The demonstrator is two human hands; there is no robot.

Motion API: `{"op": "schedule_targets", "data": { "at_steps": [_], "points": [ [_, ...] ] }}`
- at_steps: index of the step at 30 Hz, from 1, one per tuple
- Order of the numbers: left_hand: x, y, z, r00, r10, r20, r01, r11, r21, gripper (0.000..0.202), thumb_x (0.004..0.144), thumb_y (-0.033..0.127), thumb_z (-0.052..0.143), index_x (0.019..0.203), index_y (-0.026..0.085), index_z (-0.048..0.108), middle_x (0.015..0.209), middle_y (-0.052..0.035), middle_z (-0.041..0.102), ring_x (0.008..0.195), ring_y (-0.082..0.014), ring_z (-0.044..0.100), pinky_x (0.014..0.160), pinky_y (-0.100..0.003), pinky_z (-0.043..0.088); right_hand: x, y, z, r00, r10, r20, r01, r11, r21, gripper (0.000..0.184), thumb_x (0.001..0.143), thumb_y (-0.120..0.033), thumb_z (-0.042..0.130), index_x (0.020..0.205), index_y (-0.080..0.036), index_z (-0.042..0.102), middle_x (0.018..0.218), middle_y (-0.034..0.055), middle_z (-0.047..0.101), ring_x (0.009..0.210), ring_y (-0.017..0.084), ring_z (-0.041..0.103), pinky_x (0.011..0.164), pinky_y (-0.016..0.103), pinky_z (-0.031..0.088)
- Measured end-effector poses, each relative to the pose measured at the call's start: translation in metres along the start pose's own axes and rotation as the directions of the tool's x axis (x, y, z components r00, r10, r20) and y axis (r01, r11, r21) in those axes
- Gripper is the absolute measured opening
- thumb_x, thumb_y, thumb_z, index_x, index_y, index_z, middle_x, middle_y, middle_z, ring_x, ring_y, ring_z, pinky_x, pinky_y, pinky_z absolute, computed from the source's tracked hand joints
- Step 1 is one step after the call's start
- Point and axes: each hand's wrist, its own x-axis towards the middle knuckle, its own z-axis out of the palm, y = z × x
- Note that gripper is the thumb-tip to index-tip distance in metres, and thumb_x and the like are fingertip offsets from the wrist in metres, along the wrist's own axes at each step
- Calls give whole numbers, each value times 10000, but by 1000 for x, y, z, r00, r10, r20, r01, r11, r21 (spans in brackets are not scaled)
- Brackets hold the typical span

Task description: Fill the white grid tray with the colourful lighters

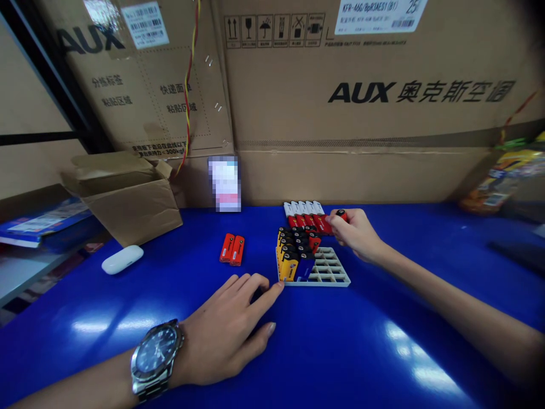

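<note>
My left hand [232,324] lies low over the table, fingers apart. Its index fingertip touches the front left corner of a pale grid tray [327,278]. Yellow batteries [289,266] and blue batteries [305,266] with black tops stand upright in the tray's left columns, with a red battery [315,243] beside them. The tray's right-hand cells hold nothing. My right hand [355,233] is closed around a red battery with a black end [342,214], beyond the tray's back right corner. Near it, a row of white-and-red batteries [303,213] lies behind the tray.
Two red batteries [232,250] lie left of the tray. Farther left are a white rounded case [122,259] and an open cardboard box [131,207]. A phone [225,184] leans against large cartons [366,130] behind the blue table [323,352]. A snack bag [496,182] stands at right.
</note>
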Motion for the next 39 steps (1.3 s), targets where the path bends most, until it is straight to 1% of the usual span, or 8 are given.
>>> {"op": "schedule_targets", "data": {
  "at_steps": [7,15,21,24,26,30,35,39],
  "points": [
    [-2,0,0,1000,-7,11,7,1000,3,498,940,295,390,1421,201,302,1230,-122,487,1021,-244,501,890,-449,474,-1,-4,1,998,-48,-43,43,993,-111,211,702,-206,492,524,-211,378,409,-61,353,384,66,308,387,242,216],
    [-1,1,-1,1000,-4,13,4,1000,-1,495,938,286,388,1417,195,307,1225,-131,490,1021,-252,502,883,-462,479,-2,-3,1,1000,-20,-11,19,995,-96,229,728,-232,524,524,-205,421,397,-56,353,374,70,308,376,239,209],
    [-1,0,-1,999,-14,39,14,1000,1,507,945,294,380,1432,200,278,1246,-132,469,1052,-259,492,902,-472,467,-1,-6,-2,1000,-26,-3,26,997,-66,373,781,-447,590,552,-192,441,465,-43,380,426,75,321,398,236,246],
    [-1,0,0,999,-14,37,14,1000,3,507,945,298,381,1432,206,275,1246,-130,470,1047,-256,492,902,-467,467,3,-9,-4,994,3,108,-15,994,109,455,813,-622,475,704,-185,540,521,-38,412,451,93,363,421,238,292],
    [0,0,0,999,-10,32,10,1000,3,503,945,295,381,1429,203,280,1240,-130,474,1035,-256,495,894,-467,470,5,-12,-6,986,15,167,-53,973,226,516,834,-668,377,863,-194,579,578,-25,467,485,112,418,451,246,340],
    [-1,0,0,1000,3,11,-3,1000,1,500,945,290,383,1427,204,283,1231,-129,483,1015,-248,499,881,-460,477,4,-17,-13,983,-37,179,-8,969,245,448,834,-604,465,977,-197,587,698,1,537,596,127,492,530,252,404],
    [-1,0,1,1000,3,11,-3,1000,7,492,946,293,379,1420,195,293,1229,-132,485,1019,-251,499,884,-465,474,1,-24,-27,967,-111,230,89,990,106,313,718,-448,702,846,-180,605,704,9,593,595,119,520,558,261,425],
    [-1,0,1,1000,1,6,-1,1000,9,502,942,288,391,1427,216,283,1227,-121,488,1012,-243,504,885,-444,477,0,-31,-36,954,-103,283,104,994,12,260,678,-405,742,749,-175,643,581,-8,598,511,105,516,485,246,385]
  ]
}}
